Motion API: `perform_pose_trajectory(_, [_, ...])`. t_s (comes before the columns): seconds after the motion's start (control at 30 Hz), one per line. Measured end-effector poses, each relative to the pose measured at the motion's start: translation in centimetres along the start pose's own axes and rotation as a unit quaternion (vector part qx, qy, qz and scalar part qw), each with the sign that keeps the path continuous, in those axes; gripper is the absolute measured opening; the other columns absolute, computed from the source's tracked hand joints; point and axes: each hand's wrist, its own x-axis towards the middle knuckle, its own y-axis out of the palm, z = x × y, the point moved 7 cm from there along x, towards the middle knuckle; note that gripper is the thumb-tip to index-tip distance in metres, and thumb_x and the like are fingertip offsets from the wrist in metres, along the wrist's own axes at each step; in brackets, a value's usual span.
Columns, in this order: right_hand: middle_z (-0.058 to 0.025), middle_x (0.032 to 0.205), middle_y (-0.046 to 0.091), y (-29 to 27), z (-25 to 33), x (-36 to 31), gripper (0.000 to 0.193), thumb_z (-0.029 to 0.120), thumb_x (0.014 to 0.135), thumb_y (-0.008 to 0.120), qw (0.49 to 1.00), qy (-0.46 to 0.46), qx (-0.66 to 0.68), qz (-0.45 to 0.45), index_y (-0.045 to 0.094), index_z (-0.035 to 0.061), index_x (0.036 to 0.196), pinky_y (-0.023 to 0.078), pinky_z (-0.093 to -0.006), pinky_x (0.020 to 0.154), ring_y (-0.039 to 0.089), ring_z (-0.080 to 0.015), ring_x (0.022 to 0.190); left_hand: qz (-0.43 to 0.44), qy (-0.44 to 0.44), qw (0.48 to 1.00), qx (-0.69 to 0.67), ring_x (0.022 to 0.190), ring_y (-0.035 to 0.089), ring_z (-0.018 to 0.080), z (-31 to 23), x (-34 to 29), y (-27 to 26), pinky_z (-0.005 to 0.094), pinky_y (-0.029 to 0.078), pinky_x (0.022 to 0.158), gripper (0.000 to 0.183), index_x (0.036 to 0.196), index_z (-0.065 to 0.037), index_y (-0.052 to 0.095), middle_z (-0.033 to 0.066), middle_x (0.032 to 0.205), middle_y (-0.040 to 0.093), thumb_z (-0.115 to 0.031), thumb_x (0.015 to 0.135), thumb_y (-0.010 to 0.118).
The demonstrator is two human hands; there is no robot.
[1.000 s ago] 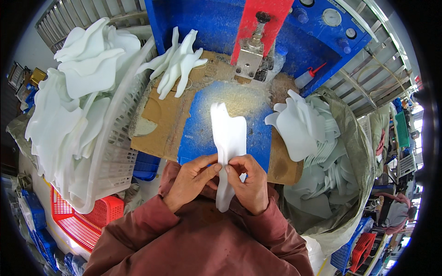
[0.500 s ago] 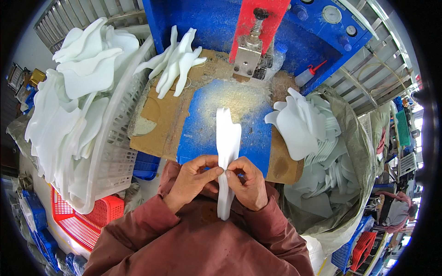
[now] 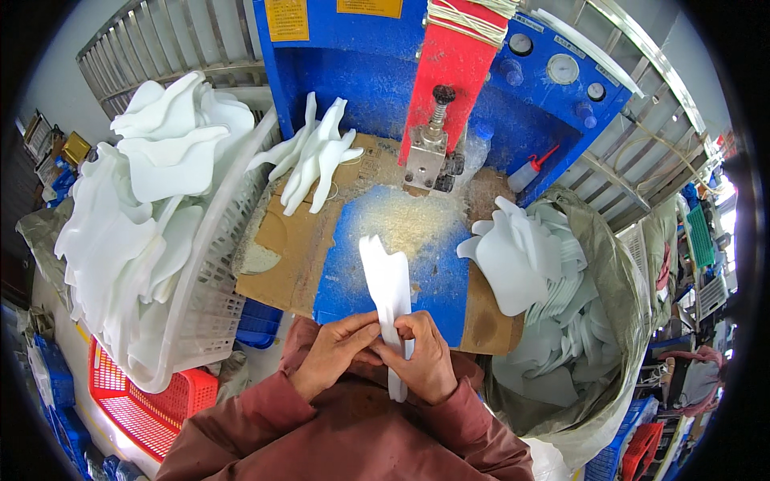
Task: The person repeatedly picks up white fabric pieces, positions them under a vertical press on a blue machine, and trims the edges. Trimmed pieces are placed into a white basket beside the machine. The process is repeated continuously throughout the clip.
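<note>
A white, wavy-edged flat piece (image 3: pixel 385 276), perhaps foam or plastic, stands out in front of my body, tilted a little with its top leaning left. My left hand (image 3: pixel 338 353) pinches it from the left near its lower half. From the other side my right hand (image 3: pixel 420 357) grips it, thumb across its face and fingers curled round the right edge. Its lower end shows below my hands. Just beyond lies a blue sheet (image 3: pixel 345 264) dusted with pale powder, on brown cardboard (image 3: pixel 297 272).
A red press arm (image 3: pixel 461 72) with a metal head (image 3: pixel 425 156) hangs over the sheet. Similar white pieces lie in a small pile (image 3: pixel 317 156), a white crate (image 3: pixel 180 321) at left and a sack (image 3: pixel 613 232) at right. A red-tipped bottle (image 3: pixel 525 172) stands behind.
The view has tilted up, showing more of the press. The white piece now leans left instead of standing straight, and my right hand has shifted from a fingertip pinch to a fuller grip.
</note>
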Motion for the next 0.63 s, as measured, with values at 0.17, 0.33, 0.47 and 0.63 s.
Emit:
perform_pose_trajectory(0.17, [-0.0126,0.098,0.061,-0.9,-0.2,0.0,0.036,-0.001,0.081,0.079,1.0,-0.003,-0.002,-0.031,0.056,0.0052,0.109,0.055,-0.0374,0.069,0.065,-0.0287,0.081,0.016,0.029,0.999,0.032,0.097,0.073,0.0161,-1.1,-0.6,0.4,0.0276,0.063,0.078,0.04,0.145,0.0,0.058,0.0098,0.118,0.071,-0.019,0.109,0.059])
perform_pose_trajectory(0.33, [-0.0133,0.098,0.064,-2.6,-0.5,0.4,0.029,-0.005,0.083,0.074,0.999,0.012,0.042,0.005,0.059,0.0038,0.107,0.057,-0.0358,0.069,0.068,-0.0271,0.083,-0.059,0.096,0.969,0.218,0.105,0.071,0.0182,-4.5,-0.4,-3.3,0.0281,0.058,0.082,0.039,0.139,0.0,0.063,0.01,0.122,0.072,-0.016,0.104,0.066])
perform_pose_trajectory(0.47, [-0.0107,0.095,0.064,-2.6,-0.2,0.3,0.028,-0.005,0.081,0.075,0.998,0.008,0.047,0.046,0.061,0.0041,0.103,0.056,-0.0333,0.076,0.067,-0.0233,0.086,-0.161,0.346,0.87,0.311,0.111,0.068,0.0194,-10.8,-2.0,-3.7,0.0309,0.053,0.093,0.038,0.133,-0.001,0.067,0.0091,0.122,0.073,-0.015,0.099,0.073])
perform_pose_trajectory(0.63, [-0.0142,0.101,0.066,-2.2,0.4,0.4,0.035,-0.005,0.081,0.078,0.995,-0.061,0.034,0.068,0.062,0.0049,0.111,0.058,-0.0376,0.074,0.069,-0.0318,0.09,0.0,0.204,0.932,0.3,0.112,0.067,0.0183,-12.2,-1.4,-3.1,0.0315,0.051,0.099,0.044,0.137,-0.003,0.065,0.0118,0.129,0.07,-0.019,0.098,0.075])
